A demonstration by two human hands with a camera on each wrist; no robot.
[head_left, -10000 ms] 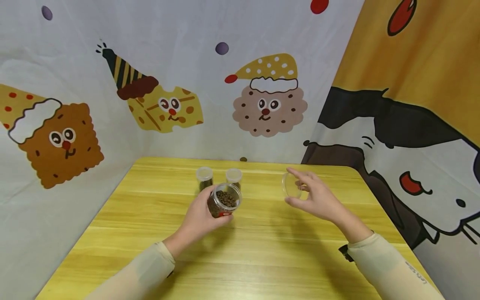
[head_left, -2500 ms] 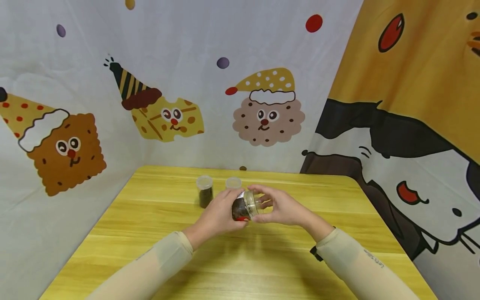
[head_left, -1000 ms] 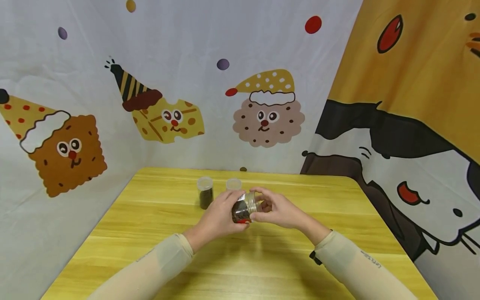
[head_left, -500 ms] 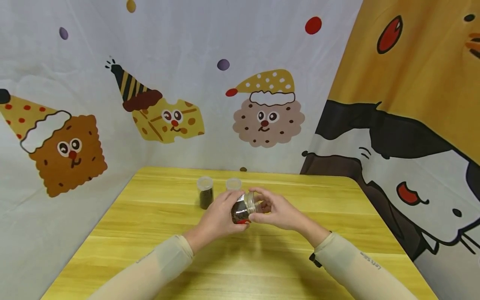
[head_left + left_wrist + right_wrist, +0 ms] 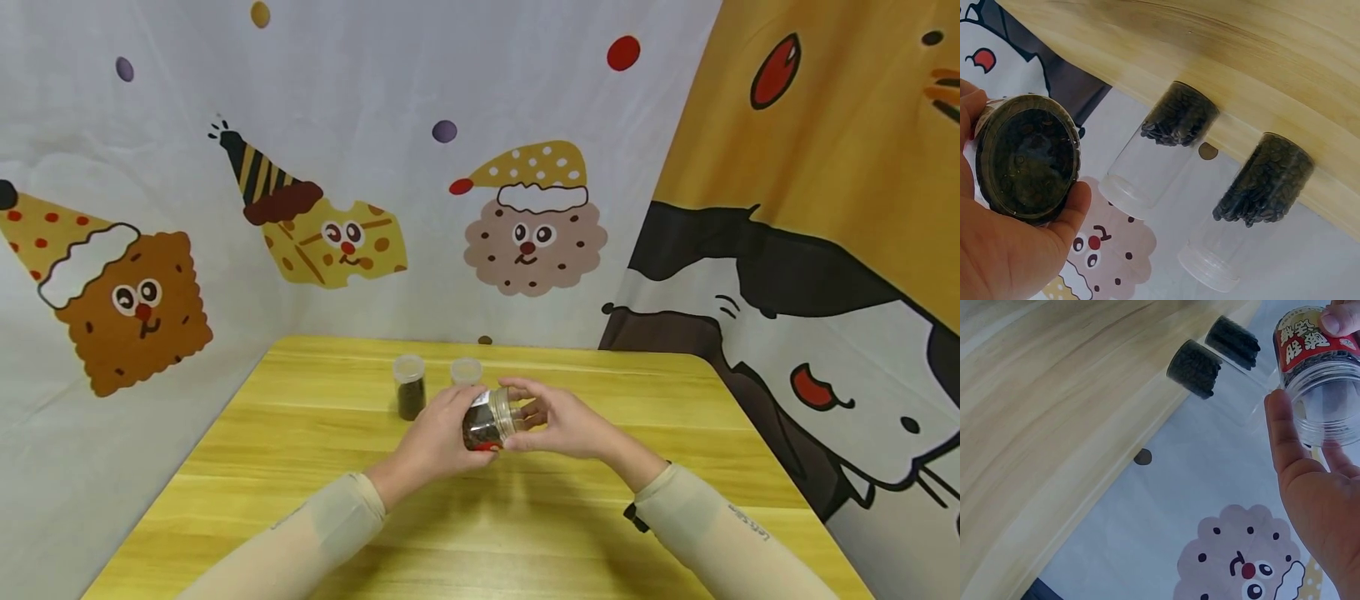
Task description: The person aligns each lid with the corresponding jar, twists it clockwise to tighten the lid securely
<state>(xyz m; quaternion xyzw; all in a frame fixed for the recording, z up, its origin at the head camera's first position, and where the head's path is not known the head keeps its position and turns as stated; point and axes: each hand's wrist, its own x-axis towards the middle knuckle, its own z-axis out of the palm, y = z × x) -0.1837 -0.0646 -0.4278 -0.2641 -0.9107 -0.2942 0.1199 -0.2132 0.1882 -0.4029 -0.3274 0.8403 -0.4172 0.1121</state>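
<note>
My left hand point(image 5: 437, 442) grips a clear screw-neck jar point(image 5: 482, 427) part full of small dark brown seeds or beans. It is tipped on its side above the table, mouth to the right; its red label point(image 5: 1316, 347) shows in the right wrist view. The left wrist view looks onto its round base point(image 5: 1032, 162). At the mouth, my right hand point(image 5: 566, 423) holds a clear lid point(image 5: 516, 417) between thumb and fingertips. In the right wrist view the fingers point(image 5: 1282, 428) curve along the lid's edge, and much of the lid blends with the see-through neck.
Two capped clear jars stand behind my hands: a left one point(image 5: 410, 398) holding dark contents and a right one point(image 5: 467, 370), partly hidden by my left hand. The yellow wooden table point(image 5: 300, 400) ends against a cartoon-printed cloth point(image 5: 420, 308).
Ten seconds ago the lid was apart in my right hand and the jar's open top showed; both hands have since come together. Over the last second the right fingers shift slightly on the lid.
</note>
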